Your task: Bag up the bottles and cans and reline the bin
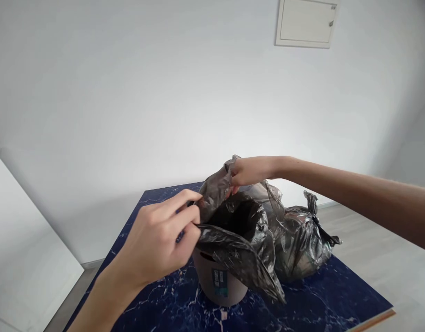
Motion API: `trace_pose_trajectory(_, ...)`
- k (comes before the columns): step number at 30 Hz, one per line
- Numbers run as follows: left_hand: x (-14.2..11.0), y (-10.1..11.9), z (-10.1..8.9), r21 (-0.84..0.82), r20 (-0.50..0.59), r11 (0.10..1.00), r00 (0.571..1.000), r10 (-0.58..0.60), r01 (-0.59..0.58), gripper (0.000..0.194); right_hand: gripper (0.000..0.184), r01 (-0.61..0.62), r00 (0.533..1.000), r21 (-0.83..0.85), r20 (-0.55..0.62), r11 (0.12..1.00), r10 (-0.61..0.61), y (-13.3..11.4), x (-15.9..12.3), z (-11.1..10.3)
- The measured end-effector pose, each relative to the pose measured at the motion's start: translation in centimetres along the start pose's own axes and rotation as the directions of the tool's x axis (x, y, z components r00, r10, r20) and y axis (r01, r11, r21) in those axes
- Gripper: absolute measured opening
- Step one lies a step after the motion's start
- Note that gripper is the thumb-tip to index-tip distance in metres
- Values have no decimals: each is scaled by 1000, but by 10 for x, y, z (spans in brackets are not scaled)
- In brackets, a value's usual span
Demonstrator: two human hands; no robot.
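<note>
A small beige bin (221,282) with a blue label stands on the dark blue marbled table (323,299). A thin black bin liner (240,240) is spread over its mouth and hangs down its front. My left hand (160,237) pinches the liner's near left edge, fingers closed on the plastic. My right hand (248,170) reaches across from the right and grips the liner's far edge, lifted above the bin. The bin's rim is mostly hidden by the plastic.
A full, tied black rubbish bag (304,242) lies on the table just right of the bin. A white wall stands behind, with a white panel door (306,22) high up. A white board (21,244) leans at the left. Grey floor lies to the right.
</note>
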State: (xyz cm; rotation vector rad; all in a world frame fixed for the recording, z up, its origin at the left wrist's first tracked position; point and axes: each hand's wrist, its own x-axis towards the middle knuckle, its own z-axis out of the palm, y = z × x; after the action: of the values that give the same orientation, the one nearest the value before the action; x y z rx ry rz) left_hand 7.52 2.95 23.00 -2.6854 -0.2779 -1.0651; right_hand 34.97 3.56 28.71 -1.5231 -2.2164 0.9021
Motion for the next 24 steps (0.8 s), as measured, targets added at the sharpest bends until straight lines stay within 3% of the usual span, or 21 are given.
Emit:
trace_pose_trajectory(5,-34,-27,-8,-58,-85,994,991,-99,94,25,34,58,996,9,-65,998,-58,24,3,0)
trace_pose_trajectory(9,-57,-43,-4,-131,-59,941,945,-322,312,29,39,118,982,72,-159,990,-105,44,12,6)
trace_pose_trajectory(13,-82,-62,9,-235,103,836,868,-485,495,33,35,173,958,76,-246,982,-150,60,18,14)
trace_pose_trajectory(16,-98,-76,20,-308,383,720,774,-505,622,36,34,179,951,118,-275,977,-141,67,18,17)
trace_pose_trajectory(18,-101,-81,26,-323,444,665,728,-522,674,32,34,163,954,161,-279,973,-114,68,15,17)
trace_pose_trajectory(19,-99,-81,28,-331,388,649,726,-568,685,31,34,161,955,176,-275,971,-109,68,12,16)
trace_pose_trajectory(22,-81,-74,30,-397,24,627,690,-723,671,37,31,195,945,121,-289,973,-153,61,5,15)
trace_pose_trajectory(24,-64,-66,29,-414,-58,623,664,-746,664,40,29,214,924,12,-327,977,-198,54,1,16)
